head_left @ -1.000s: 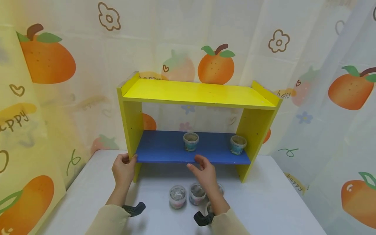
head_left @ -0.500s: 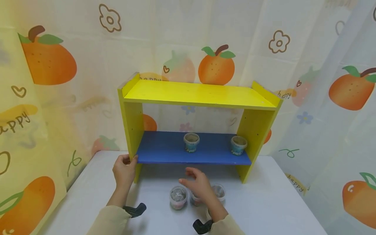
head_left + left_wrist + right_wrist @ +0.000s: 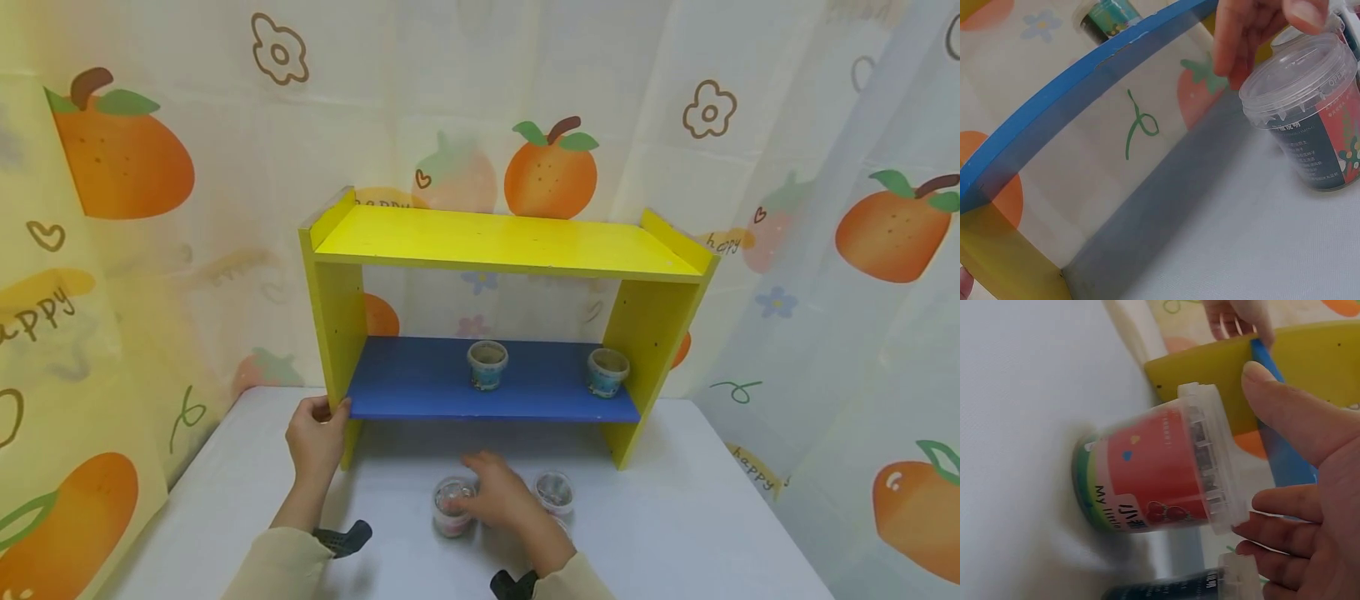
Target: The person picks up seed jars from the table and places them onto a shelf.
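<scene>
Standing upright on the white desk (image 3: 675, 500), at the near side of the yellow shelf unit (image 3: 510, 237), a plastic cup (image 3: 1147, 472) shows a red label with cherries, a green lower band and a ribbed translucent lid (image 3: 1210, 459). The right hand (image 3: 502, 496) has its grip wide at that lid; touch cannot be told. The left hand (image 3: 313, 437) grips the unit's left side panel (image 3: 330, 333). Other lidded cups (image 3: 553, 492) stand to the right; two blue-labelled cups (image 3: 486, 377) sit on the blue shelf (image 3: 408, 383). Far behind hangs a fruit-printed cloth (image 3: 420, 100).
</scene>
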